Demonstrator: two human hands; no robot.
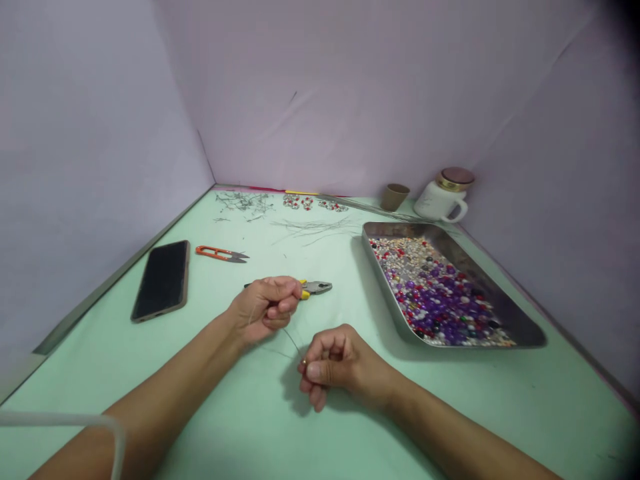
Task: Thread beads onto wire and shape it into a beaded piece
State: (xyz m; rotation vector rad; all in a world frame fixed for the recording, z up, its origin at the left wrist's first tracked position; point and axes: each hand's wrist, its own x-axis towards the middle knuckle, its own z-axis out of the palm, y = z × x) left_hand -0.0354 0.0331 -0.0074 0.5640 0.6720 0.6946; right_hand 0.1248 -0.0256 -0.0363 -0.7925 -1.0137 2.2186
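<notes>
My left hand (270, 308) is closed in a pinch on a thin wire (292, 342). A loop of the wire curves beside the wrist, and its other end runs down to my right hand (333, 367). Between my right thumb and fingertips sits a small gold-coloured bead (304, 362), at the end of the wire stretch; whether the wire passes through it is too small to tell. Both hands are raised over the pale green table. Just behind my left hand lie pliers (317, 287) with yellow on the handles, partly covered by the fingers.
A metal tray (390, 310) of mixed beads (445, 300) stands right. Thread snips (220, 254) and a phone (161, 280) lie left. Behind are wire pieces (315, 228), pins (243, 201), beaded rings (307, 203), a brown cup (395, 197) and a lidded white mug (440, 202).
</notes>
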